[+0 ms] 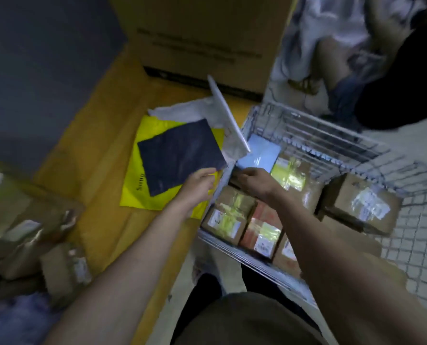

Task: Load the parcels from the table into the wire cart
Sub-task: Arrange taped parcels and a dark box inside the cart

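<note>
Head view, read left to right. Far left of the worktop (88, 170): several brown parcels (65, 267) and a greenish one not yet loaded, blurred. Centre of worktop: yellow mailer (132, 188) lying flat, white mailer (182, 109) behind it. Left hand (198, 186) pinches the near corner of a dark flat parcel (180, 160), which is raised over the yellow mailer and tilted; it has not reached the cart. Thin white envelope (228, 118) stands on edge just beside the cart's near rail; what supports it cannot be told.

Right hand (253, 183) is inside the wire cart (332, 140), fingers curled at the near edge of a light blue packet (259, 155); whether it grasps the packet or only touches it cannot be told. Cart contents: a close-packed layer of brown boxes (226, 217) with labels, one larger box (362, 205) toward the right side.

Judgement: task is partway along. The cart holds a good layer, with room above it. Left to load: dark parcel in hand, yellow and white mailers, envelope, parcels at far left. Large carton (207, 33) at back of worktop, status unclear.
</note>
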